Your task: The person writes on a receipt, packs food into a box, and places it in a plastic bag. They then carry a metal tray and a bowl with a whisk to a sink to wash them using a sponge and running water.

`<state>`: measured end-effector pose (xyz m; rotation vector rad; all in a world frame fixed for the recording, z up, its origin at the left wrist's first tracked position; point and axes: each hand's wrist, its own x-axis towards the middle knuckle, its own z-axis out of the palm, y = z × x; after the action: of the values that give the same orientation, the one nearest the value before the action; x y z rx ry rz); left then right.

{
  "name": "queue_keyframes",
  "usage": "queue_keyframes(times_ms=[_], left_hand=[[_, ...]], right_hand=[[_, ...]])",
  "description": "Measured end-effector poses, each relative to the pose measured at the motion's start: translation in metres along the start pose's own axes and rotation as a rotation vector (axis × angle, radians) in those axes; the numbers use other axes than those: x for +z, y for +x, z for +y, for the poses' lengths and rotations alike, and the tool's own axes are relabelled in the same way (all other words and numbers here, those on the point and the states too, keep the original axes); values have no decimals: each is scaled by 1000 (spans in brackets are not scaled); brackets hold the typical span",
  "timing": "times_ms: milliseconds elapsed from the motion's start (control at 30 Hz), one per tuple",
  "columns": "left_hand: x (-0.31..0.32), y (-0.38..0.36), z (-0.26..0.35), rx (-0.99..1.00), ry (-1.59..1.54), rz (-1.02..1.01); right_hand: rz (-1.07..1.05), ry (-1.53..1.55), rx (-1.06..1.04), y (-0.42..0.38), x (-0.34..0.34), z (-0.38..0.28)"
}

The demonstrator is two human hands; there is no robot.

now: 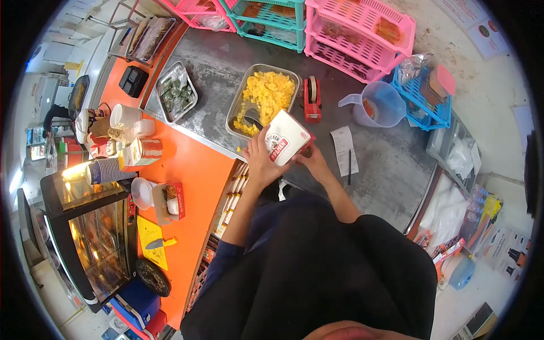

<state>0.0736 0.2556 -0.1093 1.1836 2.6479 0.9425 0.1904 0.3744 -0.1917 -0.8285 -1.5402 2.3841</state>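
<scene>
A white paper food box with red print and a chicken logo is between my two hands, tilted, over the counter. My left hand grips its left side, fingers spread along the edge. The fingers of my right hand close on its lower right corner, where a red side panel shows. Just beyond the box, a metal tray holds yellow scrambled egg, with a dark round utensil end partly hidden in it. The inside of the box cannot be seen.
A red tape dispenser, a receipt with a black pen, and a clear jug lie to the right. A tray of green leaves stands left. Pink racks line the back. A knife rests on a yellow board.
</scene>
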Motion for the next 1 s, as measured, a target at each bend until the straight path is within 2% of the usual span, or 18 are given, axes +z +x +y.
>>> queue_keyframes(times_ms=[67, 133, 200, 233, 300, 333, 400, 433, 500, 600, 667, 700, 733, 767, 833, 900, 967, 1000], left_hand=[[1, -2, 0, 12, -107, -10], [2, -3, -3, 43, 7, -136], [9, -9, -9, 55, 2, -179], [13, -13, -11, 61, -6, -223], [22, -19, -11, 77, -17, -278], [33, -25, -15, 152, -9, -330], [61, -33, -28, 222, 8, -373], [78, -35, -38, 290, 10, -398], [93, -35, -47, 338, 24, -402], [87, -42, -54, 393, 36, -482], [62, -54, -61, 282, 8, -354], [49, -60, -68, 233, -43, -270], [37, -70, -81, 100, -23, -184], [27, -83, -100, 39, -9, -140], [15, -116, -150, -372, -111, 262], [-7, -158, -203, -633, -118, 668], [-24, -209, -265, -966, -272, 1099], [-33, -246, -306, -1096, -501, 1244]], right_hand=[[-78, -69, 79, 4, -19, 7], [-155, -135, 149, 15, -50, 23], [148, -359, -272, 40, -91, 59], [144, -359, -280, 53, -95, 51], [455, -185, -165, 77, -98, 24], [444, -187, -162, 87, -96, 12], [247, -49, 206, 108, -87, -10], [232, -51, 202, 117, -88, -11], [-23, 26, 374, 135, -104, -8], [-116, 161, 245, 127, -115, -1], [-166, 272, 19, 101, -106, 3], [-61, 201, 33, 94, -102, 8], [-84, -37, -4, 92, -101, 14], [-50, -59, 1, 100, -107, 29], [-14, -161, 7, 116, -130, 54], [-49, -247, -2, 117, -123, 46], [-4, -530, 396, 103, -88, -2], [-25, -542, 384, 102, -61, -22]])
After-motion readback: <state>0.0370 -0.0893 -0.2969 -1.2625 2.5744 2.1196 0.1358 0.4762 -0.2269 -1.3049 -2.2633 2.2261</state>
